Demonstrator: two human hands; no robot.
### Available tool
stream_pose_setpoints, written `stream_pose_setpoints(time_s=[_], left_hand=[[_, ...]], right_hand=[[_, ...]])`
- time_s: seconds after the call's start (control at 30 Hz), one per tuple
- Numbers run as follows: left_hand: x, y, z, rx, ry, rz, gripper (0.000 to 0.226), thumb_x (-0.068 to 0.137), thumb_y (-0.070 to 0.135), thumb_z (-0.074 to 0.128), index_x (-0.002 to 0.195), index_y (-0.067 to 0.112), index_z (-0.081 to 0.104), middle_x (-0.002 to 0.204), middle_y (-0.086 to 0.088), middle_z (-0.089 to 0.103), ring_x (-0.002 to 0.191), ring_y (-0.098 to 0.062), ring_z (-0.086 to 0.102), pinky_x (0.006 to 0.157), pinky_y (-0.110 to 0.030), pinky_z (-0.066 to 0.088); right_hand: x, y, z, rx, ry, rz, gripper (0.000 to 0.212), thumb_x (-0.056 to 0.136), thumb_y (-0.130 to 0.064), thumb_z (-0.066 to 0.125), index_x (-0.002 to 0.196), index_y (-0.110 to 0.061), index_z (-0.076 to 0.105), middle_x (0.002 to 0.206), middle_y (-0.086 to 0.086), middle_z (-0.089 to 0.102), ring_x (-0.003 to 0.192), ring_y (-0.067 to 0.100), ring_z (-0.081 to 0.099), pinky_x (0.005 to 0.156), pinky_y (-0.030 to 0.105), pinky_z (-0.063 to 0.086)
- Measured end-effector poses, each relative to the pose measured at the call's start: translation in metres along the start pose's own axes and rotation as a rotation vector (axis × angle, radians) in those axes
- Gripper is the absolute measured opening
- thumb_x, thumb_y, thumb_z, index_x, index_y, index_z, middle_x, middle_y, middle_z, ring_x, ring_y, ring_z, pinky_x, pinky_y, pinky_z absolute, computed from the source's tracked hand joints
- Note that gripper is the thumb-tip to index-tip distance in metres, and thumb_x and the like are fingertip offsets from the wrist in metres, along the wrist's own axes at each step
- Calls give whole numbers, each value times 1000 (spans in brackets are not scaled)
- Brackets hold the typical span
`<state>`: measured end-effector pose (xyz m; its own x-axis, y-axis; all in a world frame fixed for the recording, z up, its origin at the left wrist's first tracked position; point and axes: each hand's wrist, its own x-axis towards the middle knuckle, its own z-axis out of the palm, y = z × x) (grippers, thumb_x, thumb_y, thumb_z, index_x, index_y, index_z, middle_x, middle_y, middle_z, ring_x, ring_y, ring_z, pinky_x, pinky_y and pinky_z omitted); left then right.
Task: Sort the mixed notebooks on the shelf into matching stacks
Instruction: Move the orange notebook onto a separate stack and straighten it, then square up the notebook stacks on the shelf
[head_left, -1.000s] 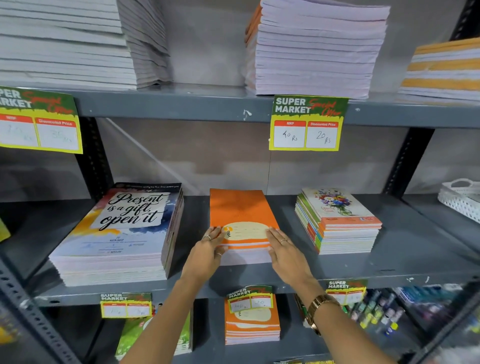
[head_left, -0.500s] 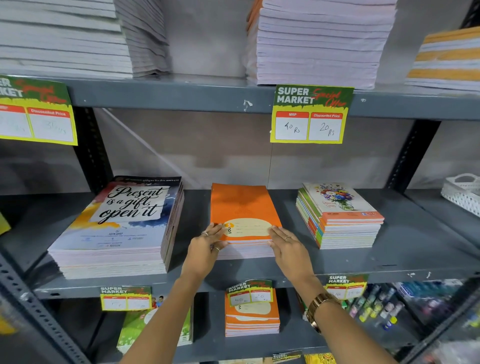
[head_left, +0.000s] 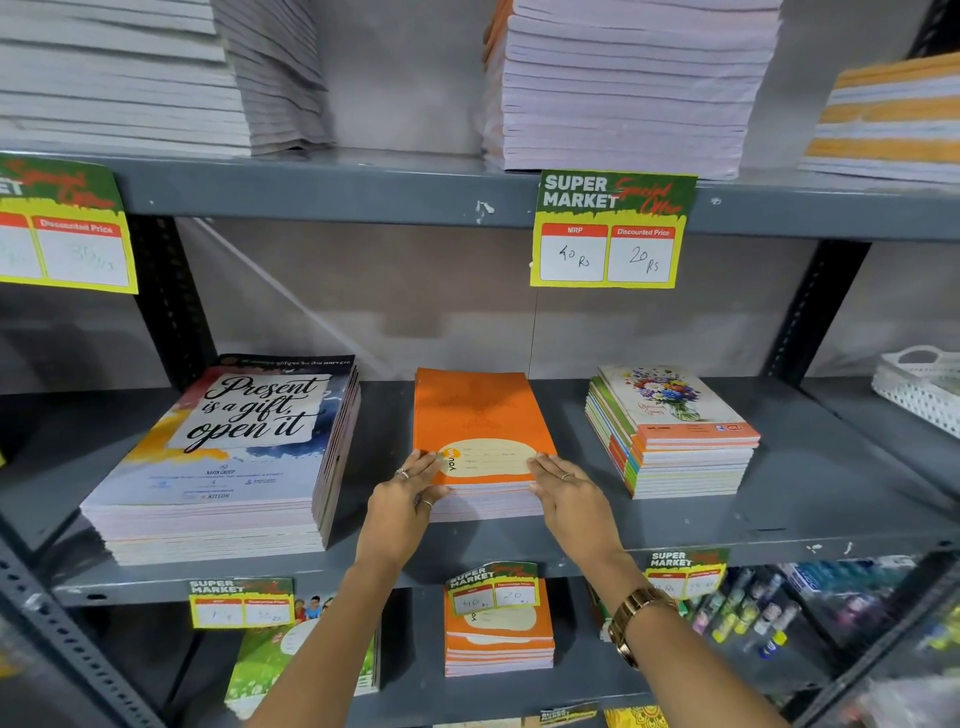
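The orange stack (head_left: 480, 441) sits in the middle of the gray shelf (head_left: 779, 519). The left hand (head_left: 402, 506) presses flat on its 7 o'clock corner, and the right hand (head_left: 571, 501) on its 5 o'clock corner, fingers straight, gripping nothing. At 9 o'clock lies a big stack (head_left: 228, 462); at 3 o'clock a flower stack (head_left: 675, 436). A white basket (head_left: 919, 387) sits far right, what is inside hidden. Bare shelf shows between the stacks.
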<state>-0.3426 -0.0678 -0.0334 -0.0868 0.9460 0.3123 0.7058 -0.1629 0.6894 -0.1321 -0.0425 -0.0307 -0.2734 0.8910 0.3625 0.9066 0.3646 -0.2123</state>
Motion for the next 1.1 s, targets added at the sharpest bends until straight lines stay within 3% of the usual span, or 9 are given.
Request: stream_pose_setpoints(time_s=[0.13,0.23,0.3,0.4,0.5,0.7,0.9,1.1], left_hand=[[-1,0,-1,100,-52,-10,45,89,23,53,133,21,42,145,-1,38,131,-20,40,108,-40,31],[0,0,-4,161,-89,0,49,90,31,50,136,22,36,149,0,33,133,-21,38,108,-42,33],[0,3,-10,217,-119,15,57,89,34,53,139,23,29,151,0,27,137,-21,29,108,-42,32],[-2,6,-27,259,-61,34,70,86,36,57,142,21,18,154,-1,18,142,-20,9,113,-41,23],[-3,0,-50,329,34,101,78,82,37,62,143,15,17,154,-4,18,142,-18,7,115,-34,5],[-10,-31,-100,437,9,48,94,75,45,67,143,12,11,155,-6,14,143,-18,6,116,-35,4],[-26,-64,-142,473,-28,-49,102,71,45,70,144,13,7,156,-5,9,143,-17,4,117,-36,3],[-33,-87,-173,510,-76,-116,99,70,51,68,144,16,12,155,-6,11,143,-19,3,117,-41,3]], right_hand=[[0,1,-1,-10,-23,-2,41,100,-25,42,139,-14,45,146,1,46,140,15,35,113,29,32],[1,-6,-5,-50,-15,0,42,90,-33,45,119,-10,66,122,7,68,117,24,61,107,39,35],[5,-12,-11,-100,-48,-12,51,82,-40,39,109,-11,71,108,6,74,103,23,70,99,43,42],[13,-29,-15,-37,-17,-69,53,85,-37,41,124,-8,61,125,11,65,119,27,60,107,45,26],[23,-50,-17,3,-3,-140,54,85,-32,47,134,-8,51,139,12,53,132,28,46,112,41,10],[35,-101,-6,68,-12,-254,56,82,-36,41,127,-6,58,130,13,61,124,29,55,108,46,18],[47,-153,1,97,-37,-423,59,93,-36,43,144,-9,33,153,10,32,144,24,24,115,32,-3],[55,-191,13,98,-188,-505,62,96,-36,44,148,-10,23,158,7,20,146,20,16,120,32,1]])
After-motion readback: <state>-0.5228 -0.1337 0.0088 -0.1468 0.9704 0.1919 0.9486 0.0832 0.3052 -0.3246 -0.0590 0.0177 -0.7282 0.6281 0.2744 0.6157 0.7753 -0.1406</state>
